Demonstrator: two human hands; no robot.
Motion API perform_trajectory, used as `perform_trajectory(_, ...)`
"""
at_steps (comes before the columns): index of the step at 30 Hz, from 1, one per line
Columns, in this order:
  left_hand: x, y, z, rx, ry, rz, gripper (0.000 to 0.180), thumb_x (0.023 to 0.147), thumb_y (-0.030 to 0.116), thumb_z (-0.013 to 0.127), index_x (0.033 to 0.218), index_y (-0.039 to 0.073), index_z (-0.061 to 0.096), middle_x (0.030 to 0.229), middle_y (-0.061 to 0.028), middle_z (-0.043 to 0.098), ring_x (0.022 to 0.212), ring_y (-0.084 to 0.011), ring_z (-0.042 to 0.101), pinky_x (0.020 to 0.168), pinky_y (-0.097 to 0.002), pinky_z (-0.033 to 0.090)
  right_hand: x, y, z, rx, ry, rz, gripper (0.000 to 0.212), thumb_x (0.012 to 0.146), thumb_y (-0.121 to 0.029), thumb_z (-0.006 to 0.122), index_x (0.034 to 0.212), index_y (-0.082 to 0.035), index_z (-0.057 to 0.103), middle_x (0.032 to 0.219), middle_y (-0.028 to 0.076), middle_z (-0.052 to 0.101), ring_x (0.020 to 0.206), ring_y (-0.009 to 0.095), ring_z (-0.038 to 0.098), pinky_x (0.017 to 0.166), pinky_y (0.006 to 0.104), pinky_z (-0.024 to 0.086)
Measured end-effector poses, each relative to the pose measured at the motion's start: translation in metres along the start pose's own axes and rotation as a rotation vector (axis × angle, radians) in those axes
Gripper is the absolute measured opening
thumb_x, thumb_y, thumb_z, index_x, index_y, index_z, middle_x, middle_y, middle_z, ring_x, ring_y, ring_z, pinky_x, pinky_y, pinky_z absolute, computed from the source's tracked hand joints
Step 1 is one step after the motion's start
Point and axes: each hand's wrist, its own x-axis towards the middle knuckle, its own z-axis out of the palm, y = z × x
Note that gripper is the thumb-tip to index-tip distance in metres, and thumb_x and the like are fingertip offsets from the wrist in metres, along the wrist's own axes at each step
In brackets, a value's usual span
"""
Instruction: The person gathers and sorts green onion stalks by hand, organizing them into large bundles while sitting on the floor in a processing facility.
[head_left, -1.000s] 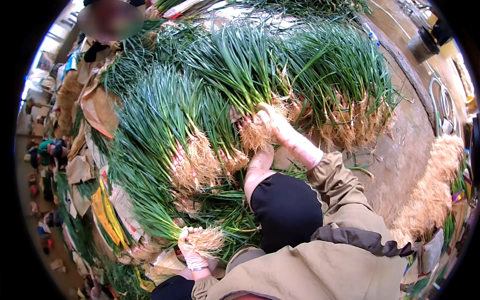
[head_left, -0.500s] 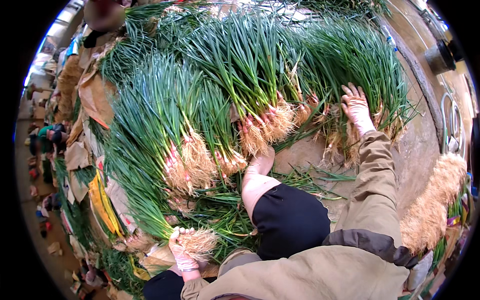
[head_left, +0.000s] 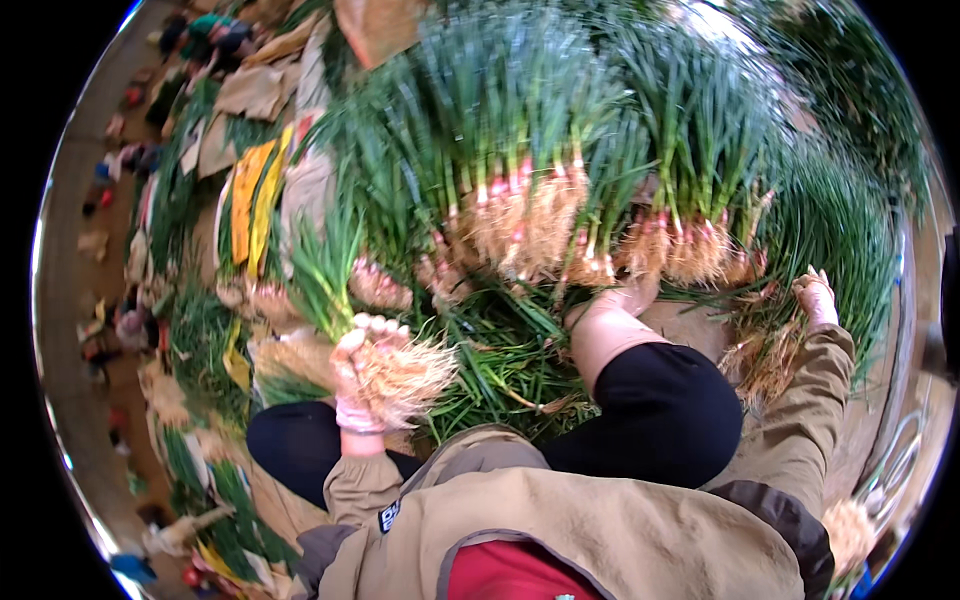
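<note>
My left hand [head_left: 347, 366], in a thin pale glove, is closed around a bunch of spring onions [head_left: 407, 382]. Its fingers wrap the stems just above the tangled tan roots, and the green leaves point away from me. Far out to the right, my right hand [head_left: 816, 298] rests against a heap of spring onions [head_left: 850, 230], fingers stretched out over the leaves. In front of me stand thick bundles of spring onions [head_left: 525, 205], their pinkish stem bases and roots turned toward me. Loose green leaves [head_left: 500, 355] lie between my legs.
My bent knee [head_left: 655, 410] in black cloth sits between my hands. Yellow and white sacks [head_left: 252, 205] lie at the left, with brown sheets [head_left: 255, 92] beyond. Coiled hose [head_left: 893, 470] and a pile of roots [head_left: 848, 535] are at the right. Other people [head_left: 205, 38] appear far left.
The view has swung left, shifting the scene rightward. My left hand has lifted the spring onion bunch, with leaves now more upright. My right hand still lies at the right-hand heap.
</note>
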Motion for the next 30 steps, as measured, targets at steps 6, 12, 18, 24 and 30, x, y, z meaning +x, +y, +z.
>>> perform_trajectory(6, 0.017, 0.009, -0.003, 0.135, -0.193, 0.089, 0.014, 0.077, 0.009, 0.051, 0.089, 0.003, 0.053, 0.092, -0.0134, 0.061, 0.092, -0.0272, 0.059, 0.088, -0.0412, 0.047, -0.045, -0.17, -0.158, 0.062, 0.195, -0.217, 0.04, 0.088, -0.037, 0.049, 0.097, -0.001, 0.062, 0.097, 0.019, 0.062, 0.092, 0.032, 0.058, 0.082, 0.0389, 0.046)
perform_trajectory(12, 0.063, -0.012, -0.062, -0.221, -0.291, -0.066, 0.004, 0.078, 0.007, 0.053, 0.078, 0.003, 0.051, 0.068, -0.0055, 0.051, 0.073, -0.0217, 0.053, 0.079, -0.0374, 0.046, -0.132, -0.471, -0.219, 0.143, 0.155, -0.684, 0.037, 0.094, -0.034, 0.039, 0.115, -0.01, 0.057, 0.107, 0.01, 0.062, 0.095, 0.022, 0.06, 0.087, 0.0338, 0.046)
perform_trajectory(18, 0.061, 0.002, -0.056, -0.177, -0.256, -0.13, 0.024, 0.077, 0.005, 0.053, 0.099, -0.004, 0.054, 0.065, -0.0063, 0.053, 0.068, -0.0221, 0.056, 0.077, -0.038, 0.049, -0.101, -0.646, -0.175, 0.225, 0.033, -0.236, 0.039, 0.09, -0.037, 0.048, 0.11, -0.005, 0.057, 0.091, 0.012, 0.064, 0.084, 0.026, 0.062, 0.079, 0.0368, 0.049)
perform_trajectory(24, 0.08, 0.001, -0.086, -0.122, -0.262, -0.177, 0.021, 0.078, 0.003, 0.056, 0.098, -0.002, 0.055, 0.068, -0.0065, 0.057, 0.064, -0.0203, 0.059, 0.061, -0.0263, 0.051, -0.106, -0.652, -0.137, 1.001, -0.077, -0.349, 0.04, 0.087, -0.042, 0.053, 0.103, -0.005, 0.06, 0.089, 0.007, 0.063, 0.084, 0.019, 0.06, 0.079, 0.0397, 0.048)
perform_trajectory(30, 0.084, 0.001, -0.085, 0.1, -0.22, -0.275, 0.013, 0.078, 0.012, 0.06, 0.085, 0.0, 0.061, 0.057, -0.0026, 0.054, 0.045, -0.0117, 0.05, 0.041, -0.0212, 0.041, -0.197, -0.628, -0.058, 1.496, -0.724, -0.665, 0.031, 0.09, -0.029, 0.053, 0.11, -0.006, 0.057, 0.095, 0.002, 0.059, 0.075, 0.009, 0.056, 0.063, 0.024, 0.045)
